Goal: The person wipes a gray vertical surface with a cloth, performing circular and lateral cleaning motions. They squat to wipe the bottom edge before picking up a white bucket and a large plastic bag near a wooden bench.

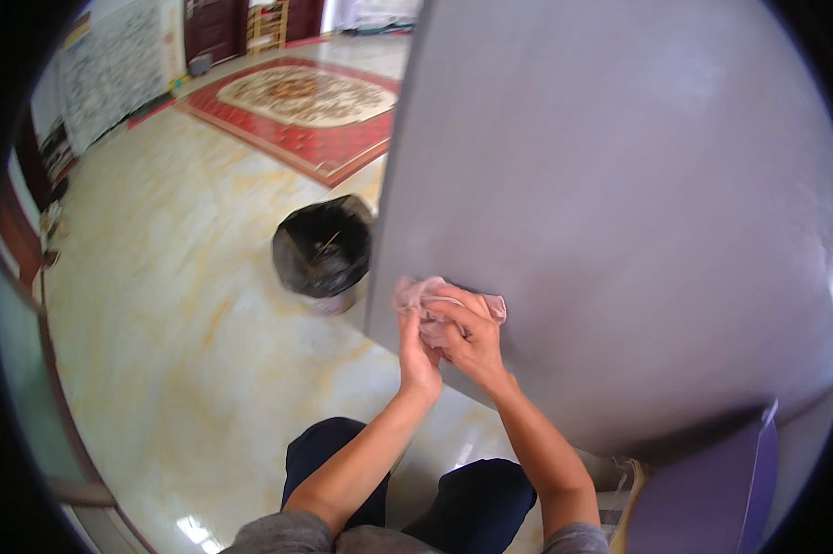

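A crumpled pink cloth (pixel 430 291) is bunched between both hands, in front of a large smooth grey panel (pixel 596 208). My left hand (pixel 418 356) grips the cloth from below and the left. From the right, my right hand (pixel 475 339) clasps the same cloth with bent fingers. One end of the cloth sticks out past the right knuckles. Whether the cloth touches the panel cannot be told. Both forearms reach up from the bottom, above my knees in dark trousers (pixel 482 505).
Left of the panel stands a bin lined with a black bag (pixel 323 253), with thin sticks inside. A red patterned rug (pixel 298 118) lies farther off on the glossy marbled floor (pixel 181 332). A purple panel (pixel 700 492) is at lower right. Door frames line the left side.
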The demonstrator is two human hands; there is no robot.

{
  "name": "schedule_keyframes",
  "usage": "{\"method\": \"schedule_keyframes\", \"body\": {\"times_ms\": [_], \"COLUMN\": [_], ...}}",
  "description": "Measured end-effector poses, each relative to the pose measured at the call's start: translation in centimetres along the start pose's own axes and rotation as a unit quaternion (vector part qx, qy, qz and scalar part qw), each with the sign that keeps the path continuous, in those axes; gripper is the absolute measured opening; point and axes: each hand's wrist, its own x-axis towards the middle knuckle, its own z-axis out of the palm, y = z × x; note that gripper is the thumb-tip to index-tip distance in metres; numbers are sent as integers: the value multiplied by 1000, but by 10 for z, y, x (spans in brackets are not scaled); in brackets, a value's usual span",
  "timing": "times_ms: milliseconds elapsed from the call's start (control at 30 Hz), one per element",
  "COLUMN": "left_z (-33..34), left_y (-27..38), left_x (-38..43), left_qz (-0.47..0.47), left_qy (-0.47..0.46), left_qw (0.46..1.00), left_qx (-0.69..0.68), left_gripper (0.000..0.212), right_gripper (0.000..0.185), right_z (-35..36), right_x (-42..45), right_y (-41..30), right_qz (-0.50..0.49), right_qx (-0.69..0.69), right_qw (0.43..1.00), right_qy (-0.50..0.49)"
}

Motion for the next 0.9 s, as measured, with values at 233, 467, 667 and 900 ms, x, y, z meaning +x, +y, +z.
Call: {"method": "schedule_keyframes", "body": {"times_ms": [233, 467, 667, 900], "left_z": [-39, -38, -29, -71], "left_y": [60, 106, 130, 141], "left_x": [-9, -11, -24, -30], "left_qz": [-37, -58, -77, 17], "left_qy": [143, 215, 217, 330], "left_qw": [988, 974, 967, 932], "left_qx": [31, 34, 112, 146], "left_gripper": [40, 49, 54, 40], "right_gripper": [40, 48, 45, 73], "right_z": [40, 77, 80, 85], "right_x": [3, -15, 16, 20], "right_y": [-11, 1, -43, -48], "right_qz": [352, 370, 414, 607], "right_qx": [627, 509, 531, 626], "right_qw": [694, 772, 712, 460], "right_qy": [33, -87, -200, -166]}}
